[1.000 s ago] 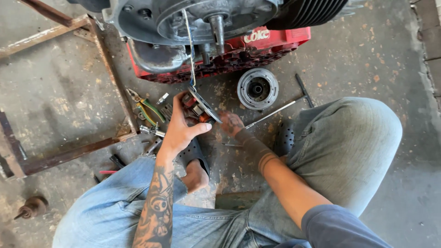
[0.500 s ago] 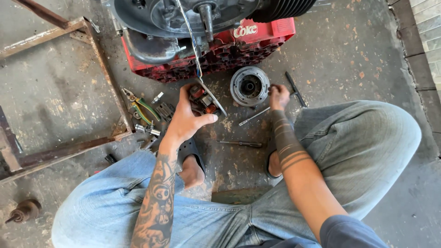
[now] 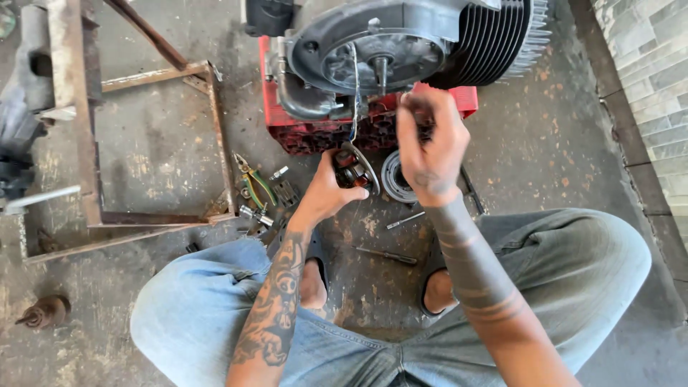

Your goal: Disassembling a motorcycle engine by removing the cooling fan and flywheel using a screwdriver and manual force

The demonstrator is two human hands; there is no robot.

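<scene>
Head view: the left hand (image 3: 326, 192) grips a small coil plate (image 3: 353, 170) with copper-red windings, held low in front of the red crate (image 3: 301, 129); thin wires run from it up to the engine (image 3: 401, 50). The right hand (image 3: 430, 147) is raised before the engine's round side opening, fingers pinched narrow around something small and dark; what it is cannot be told. A round metal flywheel (image 3: 393, 179) lies on the concrete floor (image 3: 158, 150) between both hands. Green-handled pliers (image 3: 252, 183) lie near the rusty frame (image 3: 215, 129), and 1 screwdriver (image 3: 387, 255) lies between the feet
</scene>
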